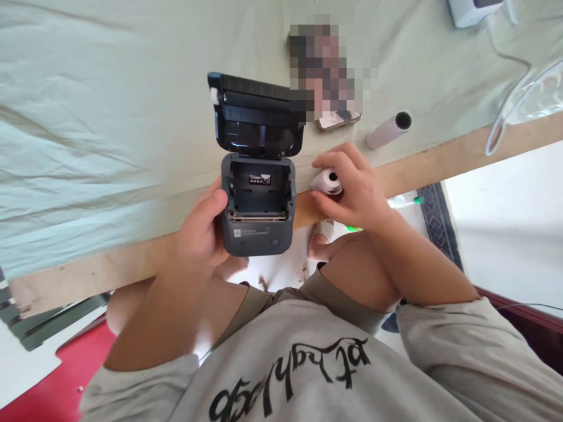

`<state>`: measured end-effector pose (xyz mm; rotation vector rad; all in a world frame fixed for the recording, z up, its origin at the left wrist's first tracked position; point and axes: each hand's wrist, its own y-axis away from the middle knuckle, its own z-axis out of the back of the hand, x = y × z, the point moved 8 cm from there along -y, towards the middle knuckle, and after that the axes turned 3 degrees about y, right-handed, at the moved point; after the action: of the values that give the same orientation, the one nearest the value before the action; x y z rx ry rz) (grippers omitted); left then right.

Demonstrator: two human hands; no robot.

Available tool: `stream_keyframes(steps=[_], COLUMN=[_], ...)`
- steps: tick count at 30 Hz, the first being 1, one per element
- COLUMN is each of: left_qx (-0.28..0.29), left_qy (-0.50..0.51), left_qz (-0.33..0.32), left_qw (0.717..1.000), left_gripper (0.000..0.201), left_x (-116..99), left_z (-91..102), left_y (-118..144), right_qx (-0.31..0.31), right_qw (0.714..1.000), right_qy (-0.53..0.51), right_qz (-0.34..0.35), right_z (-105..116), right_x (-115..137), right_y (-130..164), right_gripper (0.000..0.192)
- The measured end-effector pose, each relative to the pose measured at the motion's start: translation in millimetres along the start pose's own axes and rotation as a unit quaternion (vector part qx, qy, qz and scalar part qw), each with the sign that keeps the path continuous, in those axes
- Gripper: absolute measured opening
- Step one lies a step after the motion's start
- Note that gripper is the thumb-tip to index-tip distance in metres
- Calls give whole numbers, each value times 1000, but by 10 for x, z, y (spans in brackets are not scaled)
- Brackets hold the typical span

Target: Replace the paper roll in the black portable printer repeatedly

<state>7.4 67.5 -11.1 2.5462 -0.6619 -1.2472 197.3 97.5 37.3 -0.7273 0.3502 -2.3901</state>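
Observation:
A small dark grey label printer (257, 228) stands at the table's near edge with its lid (257, 114) swung open and its paper bay empty. My left hand (202, 231) grips the printer's left side. My right hand (352, 187) is closed around a small white paper roll (328, 180) just right of the printer, resting on the table edge.
A pale green cloth (109, 117) covers the wooden table (440, 158). A second white roll (389, 130) and a phone (338, 120) lie behind my right hand. A white device (470, 10) with a cable and clear plastic (528, 99) sit far right.

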Motion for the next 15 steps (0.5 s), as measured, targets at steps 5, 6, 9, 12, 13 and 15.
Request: stream_keyframes(steps=[5, 6, 9, 12, 13, 15], left_qx=[-40, -36, -54, -131, -151, -178], left_qy=[-6, -12, -63, -121, -134, -182], left_qz=[-39, -46, -88, -105, -106, -113], left_qw=[998, 998, 993, 978, 974, 960], left_gripper=[50, 49, 47, 41, 41, 45], left_x=[-11, -11, -52, -90, -106, -172], left_z=[55, 40, -7, -12, -18, -29], left_y=[-25, -25, 6, 84, 112, 159], right_qx=[1, -3, -28, -54, -65, -86], right_qw=[1000, 999, 994, 982, 979, 977], right_qy=[-22, -31, -78, -133, -144, -147], right_qz=[-19, -31, -77, -124, -132, -128], right_z=[6, 4, 15, 34, 48, 86], right_x=[-43, -68, -154, -209, -207, -166], right_y=[15, 26, 58, 64, 56, 23], right_gripper=[42, 46, 57, 57, 53, 41])
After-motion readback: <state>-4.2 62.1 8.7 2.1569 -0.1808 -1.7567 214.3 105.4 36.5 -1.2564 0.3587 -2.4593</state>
